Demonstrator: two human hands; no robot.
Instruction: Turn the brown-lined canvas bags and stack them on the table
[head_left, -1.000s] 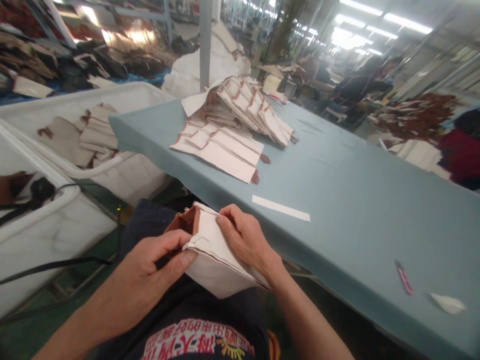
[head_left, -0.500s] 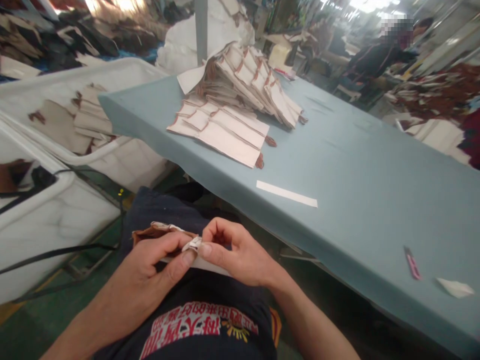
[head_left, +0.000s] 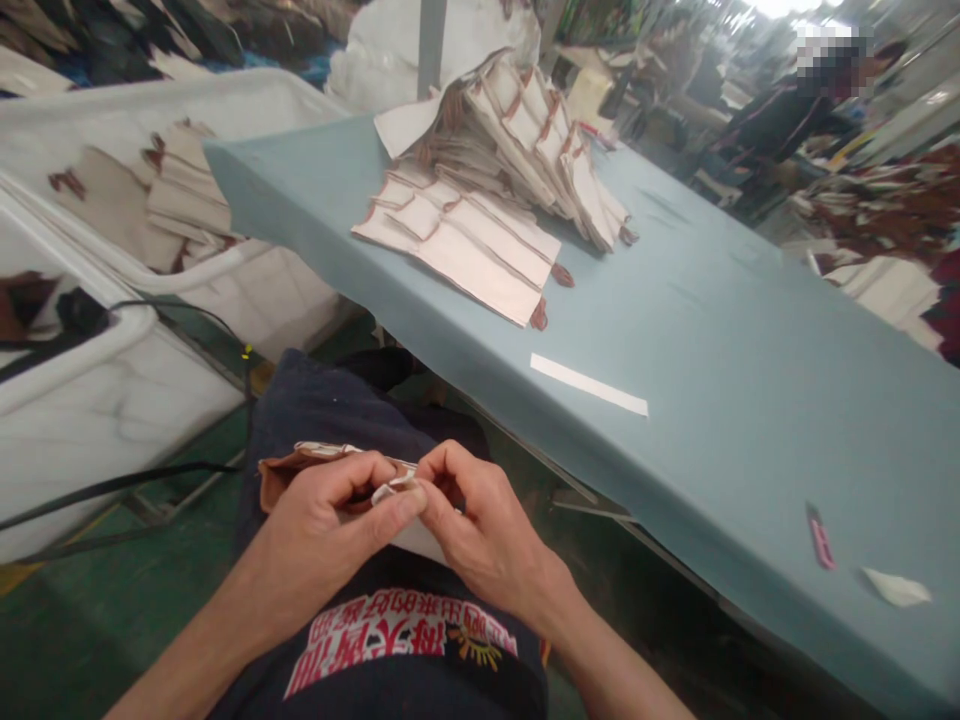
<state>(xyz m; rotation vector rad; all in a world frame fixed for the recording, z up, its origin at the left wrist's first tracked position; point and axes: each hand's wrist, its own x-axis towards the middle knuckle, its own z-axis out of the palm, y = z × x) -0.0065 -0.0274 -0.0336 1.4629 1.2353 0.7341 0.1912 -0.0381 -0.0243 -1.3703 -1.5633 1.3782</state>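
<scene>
Over my lap, both hands pinch a cream fabric piece with brown trim [head_left: 300,466]. My left hand [head_left: 330,520] grips its near edge between thumb and fingers. My right hand [head_left: 480,530] pinches the same small folded corner, thumbs almost touching. Most of the piece lies flat under my hands and is hidden. On the grey-blue table [head_left: 735,380] ahead lies a stack of similar cream pieces [head_left: 469,240], with a taller fanned pile [head_left: 525,140] behind it.
A white strip [head_left: 589,384] lies on the table near its front edge. A small pink item [head_left: 819,523] and a white scrap [head_left: 896,588] sit at the right. White bins [head_left: 135,340] with more fabric stand at the left. Another person [head_left: 780,110] works at the far right.
The fabric piece went from held up and open to flattened low over my lap. Both hands closed in on one small corner. The camera tilted down slightly.
</scene>
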